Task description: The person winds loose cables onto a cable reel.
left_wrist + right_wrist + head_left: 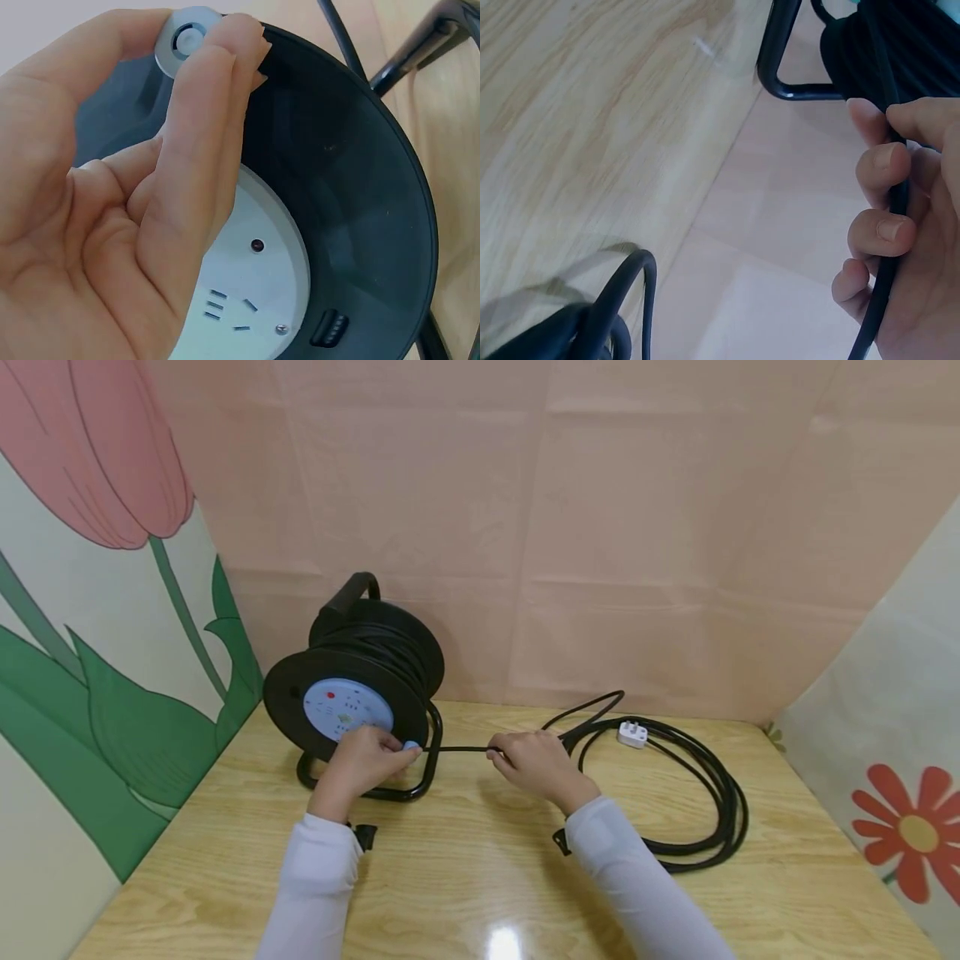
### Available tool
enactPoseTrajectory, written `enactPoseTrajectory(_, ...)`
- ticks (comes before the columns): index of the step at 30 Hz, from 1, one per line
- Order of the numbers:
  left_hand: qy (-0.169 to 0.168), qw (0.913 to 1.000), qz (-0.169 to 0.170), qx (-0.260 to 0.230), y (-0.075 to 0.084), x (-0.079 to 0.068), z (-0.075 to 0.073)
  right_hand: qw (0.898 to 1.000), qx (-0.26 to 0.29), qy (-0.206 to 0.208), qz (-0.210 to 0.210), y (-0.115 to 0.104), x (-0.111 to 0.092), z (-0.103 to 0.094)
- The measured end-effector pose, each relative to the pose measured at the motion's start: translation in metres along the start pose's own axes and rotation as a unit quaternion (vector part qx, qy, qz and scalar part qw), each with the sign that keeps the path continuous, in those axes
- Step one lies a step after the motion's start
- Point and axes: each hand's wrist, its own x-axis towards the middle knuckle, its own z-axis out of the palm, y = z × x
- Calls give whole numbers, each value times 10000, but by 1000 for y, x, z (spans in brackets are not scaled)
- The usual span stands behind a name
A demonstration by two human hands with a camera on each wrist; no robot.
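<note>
A black cable reel with a light-blue socket panel stands at the back left of the table. My left hand is at the lower front edge of its disc and pinches a small round blue-grey knob between thumb and fingers. To its right, my right hand grips the black cable, which stretches straight from the reel. In the right wrist view, curled fingers wrap the cable. Loose loops of cable lie right of that hand, with a white plug among them.
The reel's black tubular stand rests on the wooden table, and a carry handle tops it. A pinkish sheet closes off the back. Flower-printed panels flank the table on the left and right.
</note>
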Motion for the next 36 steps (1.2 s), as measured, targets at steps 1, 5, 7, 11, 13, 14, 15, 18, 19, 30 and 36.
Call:
enactPoseTrajectory(1, -39, 10000, -42, -43, -1, 0, 0, 10000, 2, -25, -3, -1, 1, 0)
enactPoseTrajectory(5, -153, 9994, -142, -278, -4, 1, 0, 10000, 35, -50, -15, -4, 3, 2)
enactPoseTrajectory(7, -178, 9991, -148, -366, -6, 2, 0, 10000, 39, -32, -21, -5, 4, 3)
enactPoseTrajectory(11, -238, 9986, -176, -446, -9, 2, 1, 10000, 17, -42, -28, -8, 6, 5)
enactPoseTrajectory(13, -275, 9983, -246, -459, -11, 3, 1, 10000, 43, -85, -21, -10, 8, 6)
enactPoseTrajectory(14, -294, 9981, -278, -466, -12, 3, 2, 9999, 45, -106, -18, -11, 8, 7)
enactPoseTrajectory(15, -325, 9979, -313, -470, -13, 3, 2, 9999, 47, -122, -13, -11, 9, 8)
enactPoseTrajectory(18, -392, 9973, -379, -494, -15, 2, 1, 9999, 25, -127, -47, -14, 11, 9)
enactPoseTrajectory(19, -408, 9970, -404, -516, -16, 2, 1, 9999, 22, -124, -58, -15, 12, 10)
enactPoseTrajectory(30, -600, 9957, -449, -551, -21, 1, -5, 9998, 84, -184, -80, -24, 18, 11)
enactPoseTrajectory(36, -636, 9953, -479, -556, -25, 4, -5, 9996, 24, -289, -14, -28, 21, 10)
